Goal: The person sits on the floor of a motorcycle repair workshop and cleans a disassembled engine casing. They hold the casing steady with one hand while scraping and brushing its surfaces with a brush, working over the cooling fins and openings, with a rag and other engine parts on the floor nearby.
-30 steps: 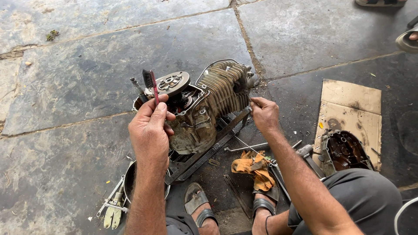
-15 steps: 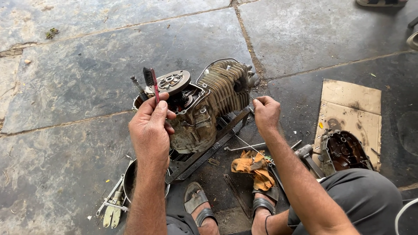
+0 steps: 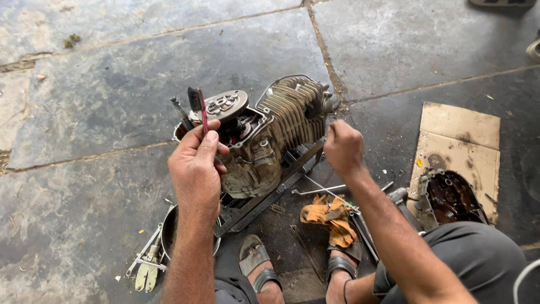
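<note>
Single head-worn view, looking steeply down and forward, close over the engine point(image 3: 270, 141) on the stone floor point(image 3: 101, 79)

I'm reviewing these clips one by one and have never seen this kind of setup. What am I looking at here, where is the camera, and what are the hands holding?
The camera sits on the person's head and looks down at their own two bare hands; there is no robot. They squat in sandals on a stone floor. Between the hands stands a small engine with cooling fins, its side open. The left hand holds a brush with a red handle at the open side. The right hand is closed by the finned end; what it grips is too small to tell. Nearby lie an orange rag, a metal bowl, pliers and an engine cover on cardboard.
</note>
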